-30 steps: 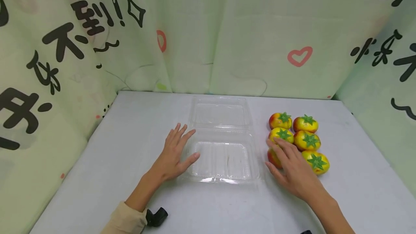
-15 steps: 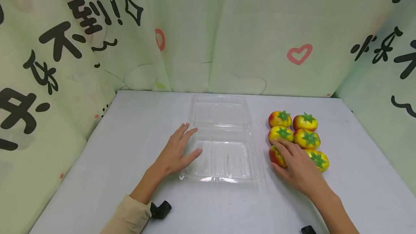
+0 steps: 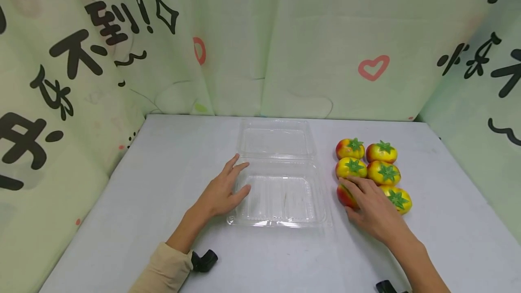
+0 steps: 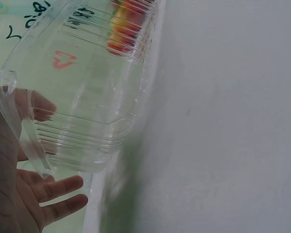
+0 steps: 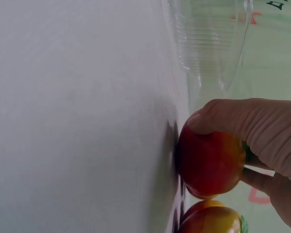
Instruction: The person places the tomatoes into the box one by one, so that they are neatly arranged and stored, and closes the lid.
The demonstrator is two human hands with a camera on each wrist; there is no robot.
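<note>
On the table's right side, right hand (image 3: 372,209) w/ fingers curled round nearest tomato (image 5: 209,162): looks light, smooth; best cupped at sides. Left hand (image 3: 221,191), fingers relaxed, steadies flimsy clear box (image 3: 281,196).

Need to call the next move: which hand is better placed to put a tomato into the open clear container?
Right. The right hand already curls round the nearest tomato of the group beside the clear container. The left hand rests at the container's left edge, away from the tomatoes, and looks better suited to steadying it.
</note>
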